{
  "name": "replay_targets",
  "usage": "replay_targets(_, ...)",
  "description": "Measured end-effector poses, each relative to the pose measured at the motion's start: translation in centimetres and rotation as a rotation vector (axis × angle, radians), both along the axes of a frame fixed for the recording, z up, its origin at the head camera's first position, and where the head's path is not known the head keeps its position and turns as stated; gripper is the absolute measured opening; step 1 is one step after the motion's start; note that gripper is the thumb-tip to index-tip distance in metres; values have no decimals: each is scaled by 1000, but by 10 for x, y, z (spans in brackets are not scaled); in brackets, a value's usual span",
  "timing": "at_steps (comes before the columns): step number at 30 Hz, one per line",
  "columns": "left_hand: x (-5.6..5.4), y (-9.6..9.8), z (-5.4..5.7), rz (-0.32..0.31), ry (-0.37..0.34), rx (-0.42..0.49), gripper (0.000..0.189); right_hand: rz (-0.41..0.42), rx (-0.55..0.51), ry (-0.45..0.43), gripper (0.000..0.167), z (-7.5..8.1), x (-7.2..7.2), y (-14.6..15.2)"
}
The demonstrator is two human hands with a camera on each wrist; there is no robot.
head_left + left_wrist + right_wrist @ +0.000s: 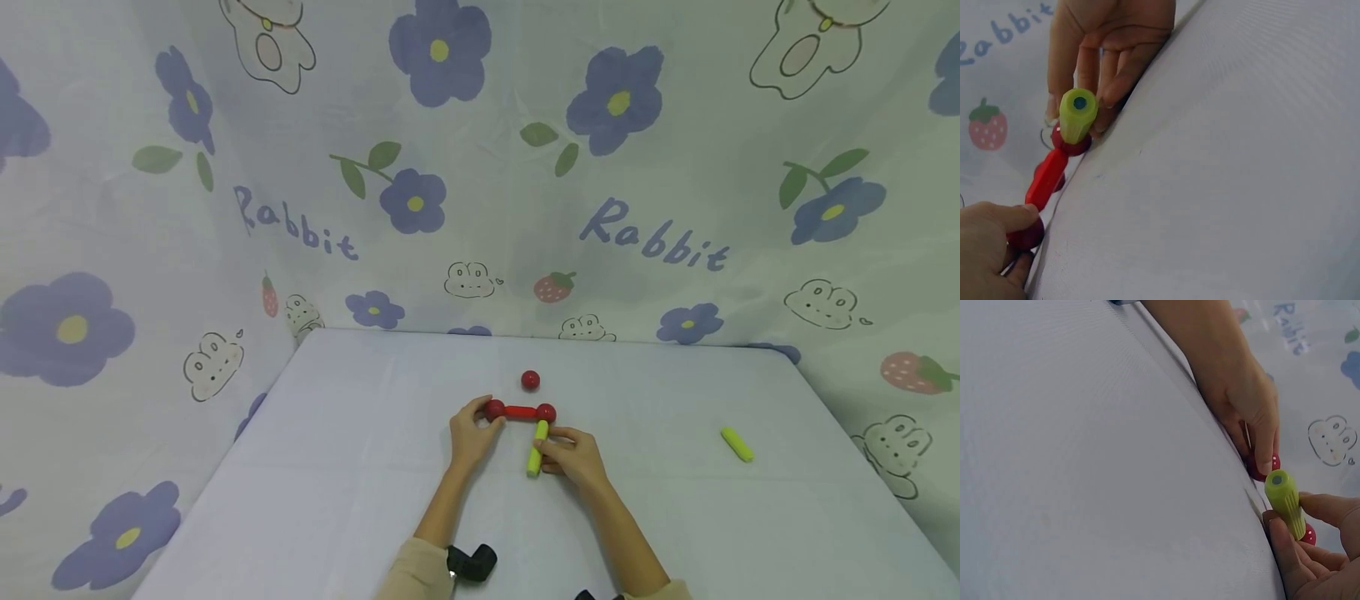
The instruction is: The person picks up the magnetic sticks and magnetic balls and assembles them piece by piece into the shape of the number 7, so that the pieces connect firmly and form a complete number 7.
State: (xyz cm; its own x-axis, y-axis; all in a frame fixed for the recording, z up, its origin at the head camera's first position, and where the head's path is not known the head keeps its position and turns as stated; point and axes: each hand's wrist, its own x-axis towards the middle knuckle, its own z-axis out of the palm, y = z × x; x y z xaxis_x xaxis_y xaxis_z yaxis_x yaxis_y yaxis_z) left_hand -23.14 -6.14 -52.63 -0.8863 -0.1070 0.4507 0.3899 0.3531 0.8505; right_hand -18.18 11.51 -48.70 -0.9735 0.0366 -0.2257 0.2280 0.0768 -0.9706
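A red rod point(521, 412) joins two red balls, lying crosswise over the white table. My left hand point(471, 436) pinches the left ball point(495, 410) between thumb and fingers. With thumb and fingertips my right hand point(577, 456) holds a yellow-green rod point(537, 448), whose far end meets the right ball point(546, 413). In the left wrist view, the near end of this yellow-green rod point(1077, 115) shows a dark round spot at its centre. The right wrist view has the rod standing in front of the right ball point(1309, 534), partly hiding it.
A loose red ball point(530, 380) sits just beyond the joined pieces. Another yellow-green rod point(737, 444) lies off to the right on the white table point(360, 467). Behind the table hangs a flower-printed cloth point(510, 217). A black wrist device point(474, 563) is by the left sleeve.
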Motion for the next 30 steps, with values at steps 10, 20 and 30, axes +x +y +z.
replay_targets(10,1,1,0,34,16,21,45,-14,2,0,52,-7,-3,1)
replay_targets(20,17,7,12,133,92,156,16,-26,-23,-2,51,-9,-3,2)
replay_targets(30,39,6,44,-387,-241,60,24,-42,-34,-31,51,-11,-7,2)
